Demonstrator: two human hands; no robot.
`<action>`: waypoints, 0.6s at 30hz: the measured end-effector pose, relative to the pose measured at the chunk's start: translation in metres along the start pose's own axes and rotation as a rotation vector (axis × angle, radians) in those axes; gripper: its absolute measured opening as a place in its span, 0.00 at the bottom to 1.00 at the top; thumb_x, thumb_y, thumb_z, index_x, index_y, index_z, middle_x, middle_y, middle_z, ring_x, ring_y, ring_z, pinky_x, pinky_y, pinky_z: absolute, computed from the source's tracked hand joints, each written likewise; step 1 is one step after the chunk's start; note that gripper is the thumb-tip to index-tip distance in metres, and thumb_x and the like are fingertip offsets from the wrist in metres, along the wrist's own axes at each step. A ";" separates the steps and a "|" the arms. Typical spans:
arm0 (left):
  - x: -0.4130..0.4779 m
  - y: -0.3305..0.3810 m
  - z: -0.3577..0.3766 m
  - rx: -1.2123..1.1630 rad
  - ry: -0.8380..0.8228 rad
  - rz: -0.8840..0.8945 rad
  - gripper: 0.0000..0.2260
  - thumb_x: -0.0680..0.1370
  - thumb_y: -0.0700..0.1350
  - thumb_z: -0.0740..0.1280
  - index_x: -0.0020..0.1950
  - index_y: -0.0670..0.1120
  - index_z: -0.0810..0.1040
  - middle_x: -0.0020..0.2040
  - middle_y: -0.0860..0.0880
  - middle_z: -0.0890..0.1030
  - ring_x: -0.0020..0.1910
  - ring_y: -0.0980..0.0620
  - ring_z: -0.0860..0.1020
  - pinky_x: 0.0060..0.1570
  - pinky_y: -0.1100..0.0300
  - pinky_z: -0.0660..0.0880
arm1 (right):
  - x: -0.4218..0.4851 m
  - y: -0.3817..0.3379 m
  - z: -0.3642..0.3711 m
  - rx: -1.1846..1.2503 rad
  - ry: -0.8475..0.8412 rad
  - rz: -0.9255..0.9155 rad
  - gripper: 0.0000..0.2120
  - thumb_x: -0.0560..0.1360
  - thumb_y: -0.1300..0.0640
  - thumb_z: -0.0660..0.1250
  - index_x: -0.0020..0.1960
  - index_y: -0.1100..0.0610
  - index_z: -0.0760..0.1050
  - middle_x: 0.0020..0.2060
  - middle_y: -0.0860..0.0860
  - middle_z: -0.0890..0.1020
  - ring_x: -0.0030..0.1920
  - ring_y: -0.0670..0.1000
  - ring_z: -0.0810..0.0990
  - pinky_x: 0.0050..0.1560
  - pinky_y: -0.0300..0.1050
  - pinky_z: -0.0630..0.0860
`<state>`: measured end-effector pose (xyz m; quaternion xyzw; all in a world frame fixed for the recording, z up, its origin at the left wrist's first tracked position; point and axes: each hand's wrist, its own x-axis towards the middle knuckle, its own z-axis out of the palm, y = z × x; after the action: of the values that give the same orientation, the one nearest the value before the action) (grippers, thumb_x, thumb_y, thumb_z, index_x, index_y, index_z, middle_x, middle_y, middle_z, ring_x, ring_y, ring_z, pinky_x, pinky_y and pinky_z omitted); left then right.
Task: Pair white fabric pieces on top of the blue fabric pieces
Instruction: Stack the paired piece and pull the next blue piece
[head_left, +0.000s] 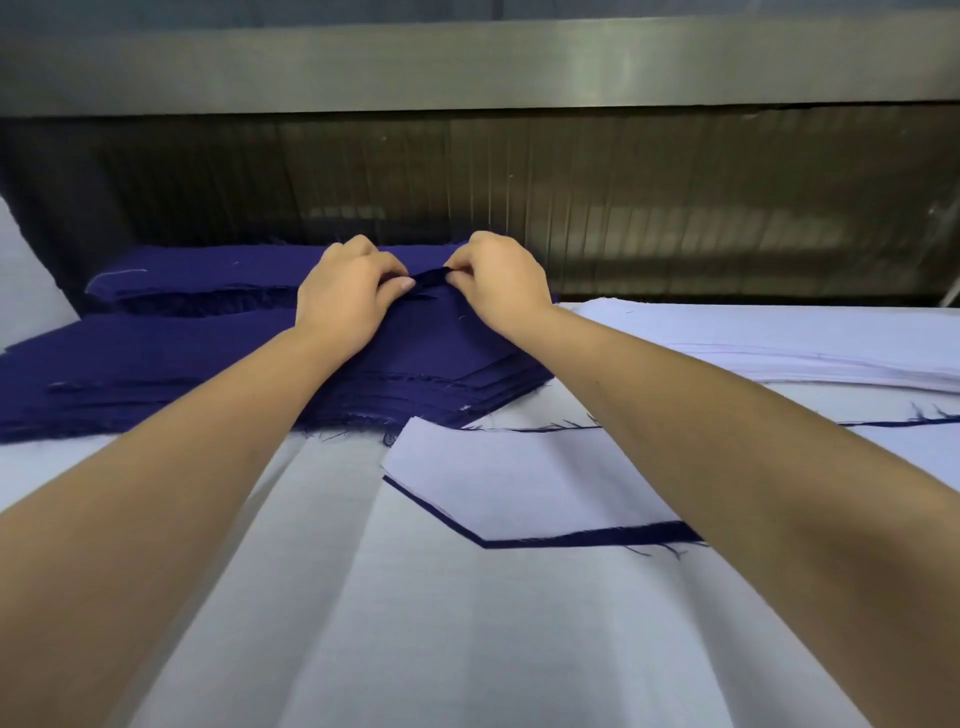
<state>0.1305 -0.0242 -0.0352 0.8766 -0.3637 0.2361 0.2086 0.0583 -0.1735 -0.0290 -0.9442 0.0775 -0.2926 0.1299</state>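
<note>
Fabric bunches between our hands: our left hand (348, 296) and right hand (498, 283) each pinch, fingers curled, a small raised fold of the top blue piece (431, 332) at the far end of the blue stack (156, 364). Nearer us, beneath our right forearm, a white piece (519, 483) lies on a lower blue piece (597, 538). The white stack (779, 338) sits to the right
</note>
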 end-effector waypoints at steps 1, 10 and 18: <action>-0.001 0.000 0.000 0.002 0.004 0.004 0.12 0.79 0.48 0.63 0.59 0.46 0.80 0.56 0.43 0.75 0.58 0.43 0.71 0.51 0.48 0.71 | 0.002 -0.002 -0.001 0.001 0.007 0.012 0.11 0.78 0.56 0.63 0.56 0.52 0.80 0.55 0.50 0.79 0.57 0.54 0.76 0.46 0.44 0.67; -0.002 0.002 -0.009 -0.044 0.109 -0.055 0.10 0.79 0.47 0.64 0.57 0.47 0.81 0.54 0.46 0.76 0.57 0.46 0.72 0.46 0.55 0.67 | 0.006 -0.003 -0.013 0.345 0.013 0.124 0.07 0.75 0.53 0.69 0.48 0.54 0.84 0.43 0.48 0.83 0.48 0.49 0.80 0.47 0.44 0.75; -0.011 0.008 -0.019 0.059 0.186 0.016 0.11 0.78 0.45 0.66 0.58 0.46 0.80 0.52 0.45 0.77 0.54 0.43 0.71 0.44 0.55 0.66 | -0.014 0.000 -0.036 0.257 0.120 0.073 0.09 0.76 0.52 0.67 0.52 0.51 0.83 0.40 0.47 0.84 0.48 0.49 0.80 0.50 0.46 0.77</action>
<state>0.1134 -0.0133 -0.0248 0.8539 -0.3425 0.3286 0.2137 0.0261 -0.1775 -0.0080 -0.8972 0.0812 -0.3510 0.2554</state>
